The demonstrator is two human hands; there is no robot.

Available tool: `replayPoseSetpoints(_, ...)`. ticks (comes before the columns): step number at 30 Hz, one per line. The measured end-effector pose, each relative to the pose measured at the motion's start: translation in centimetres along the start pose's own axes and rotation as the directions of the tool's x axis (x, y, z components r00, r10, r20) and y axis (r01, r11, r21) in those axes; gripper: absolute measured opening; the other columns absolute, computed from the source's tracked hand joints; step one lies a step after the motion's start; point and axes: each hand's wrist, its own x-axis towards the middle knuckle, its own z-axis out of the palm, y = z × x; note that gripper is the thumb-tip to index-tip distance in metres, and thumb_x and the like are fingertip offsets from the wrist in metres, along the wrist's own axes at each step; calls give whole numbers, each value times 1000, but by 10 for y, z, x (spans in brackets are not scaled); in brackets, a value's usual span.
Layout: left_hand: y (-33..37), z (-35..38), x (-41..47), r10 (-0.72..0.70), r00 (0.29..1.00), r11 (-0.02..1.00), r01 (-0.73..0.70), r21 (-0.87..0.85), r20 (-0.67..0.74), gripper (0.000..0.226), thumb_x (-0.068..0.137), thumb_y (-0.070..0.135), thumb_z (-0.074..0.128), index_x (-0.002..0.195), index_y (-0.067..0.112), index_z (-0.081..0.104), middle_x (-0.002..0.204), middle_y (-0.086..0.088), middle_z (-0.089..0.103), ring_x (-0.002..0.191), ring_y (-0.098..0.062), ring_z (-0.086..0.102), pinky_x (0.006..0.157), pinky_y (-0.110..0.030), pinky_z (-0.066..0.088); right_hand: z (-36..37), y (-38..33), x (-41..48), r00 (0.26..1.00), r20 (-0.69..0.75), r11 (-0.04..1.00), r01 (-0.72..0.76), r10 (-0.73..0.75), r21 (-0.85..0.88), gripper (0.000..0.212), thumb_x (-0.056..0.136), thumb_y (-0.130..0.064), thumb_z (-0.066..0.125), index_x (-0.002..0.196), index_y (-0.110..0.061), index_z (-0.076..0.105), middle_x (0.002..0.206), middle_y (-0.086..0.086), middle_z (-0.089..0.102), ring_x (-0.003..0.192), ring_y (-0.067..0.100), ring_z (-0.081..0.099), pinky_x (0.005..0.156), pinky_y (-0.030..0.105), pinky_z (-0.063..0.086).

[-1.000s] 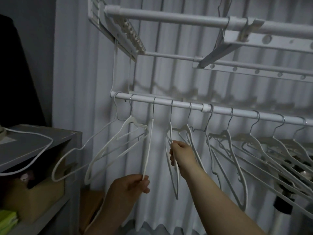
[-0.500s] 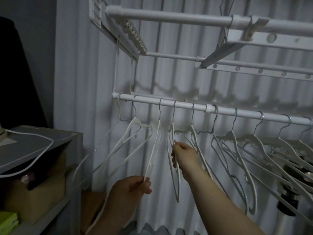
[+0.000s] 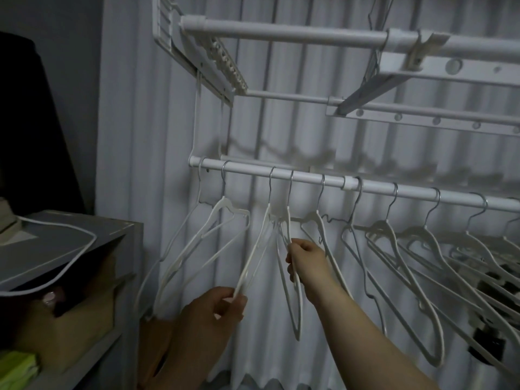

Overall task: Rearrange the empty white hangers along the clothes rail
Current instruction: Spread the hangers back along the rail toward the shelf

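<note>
- Left fingers (image 3: 237, 304): thumb and fingertips closed in a pinch on the lower end of the third hanger (image 3: 253, 257), counted from the rail's left end. The hanger body slants down and left from its hook to the pinch.
- Left hand (image 3: 213, 311): low in the view, back of the hand toward the camera, knuckles bent. The forearm rises from the bottom edge, in shadow.
- Right fingers (image 3: 298, 249): curled round the upper part of the fourth hanger (image 3: 288, 220), just below its shoulder. This hanger hangs nearly vertical and edge-on, and its lower end extends below the wrist.
- Right hand (image 3: 308, 263): higher than the left hand and below the rail. The forearm runs straight from the lower right of the view, up and left to the wrist.
- Clothes rail (image 3: 374, 188): the hooks of both held hangers sit over it, close together.
- Two further hangers (image 3: 225, 205) hang left of the held pair, bodies swung to the left.
- A row of hangers (image 3: 382, 226) hangs to the right, bodies overlapping toward the far right.
- The rail is a white horizontal tube suspended under an upper drying rack (image 3: 295, 35), in front of a pleated white curtain (image 3: 281, 130).
- Left edge: a grey shelf unit (image 3: 84, 229) with one white hanger (image 3: 94, 239) lying on its top and a cardboard box (image 3: 73, 327) on the shelf below.
</note>
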Motion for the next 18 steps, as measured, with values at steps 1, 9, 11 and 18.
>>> replayPoseSetpoints(1, 2, -1, 0, 13, 1000, 999, -13, 49, -10, 21, 78, 31, 68, 63, 39, 56, 53, 11, 64, 62, -5, 62, 66, -22, 47, 1, -1, -1, 1000, 2, 1000, 1, -1, -1, 17, 91, -3, 38, 79, -12, 47, 63, 3, 43, 47, 13, 36, 42, 20, 32)
replayPoseSetpoints(9, 29, -63, 20, 440, 846, 778, -192, 598, -301, 45, 80, 35, 35, 90, 7, 69, 96, -15, 68, 89, -36, 61, 82, -36, 39, 5, -5, -4, 1000, -3, 998, 12, -12, -61, 15, 91, -3, 38, 93, -7, 52, 63, 4, 44, 50, 14, 36, 46, 22, 31)
replayPoseSetpoints(11, 22, -77, 36, 163, 921, 886, 21, 463, -355, 42, 87, 35, 42, 113, 7, 60, 120, -17, 58, 111, -38, 52, 95, -43, 38, 6, -4, -3, 1000, -2, 996, 14, -14, -89, 14, 91, -4, 38, 90, -7, 51, 62, 3, 44, 49, 14, 37, 41, 19, 32)
replayPoseSetpoints(18, 7, -68, 55, -325, 943, 946, 325, -9, -68, 43, 85, 15, 61, 123, 0, 49, 85, -10, 62, 82, -29, 60, 73, -20, 50, 14, -3, 2, 1000, 19, 995, 18, -16, -98, 12, 90, -4, 38, 81, -10, 44, 61, 5, 43, 47, 15, 35, 27, 9, 25)
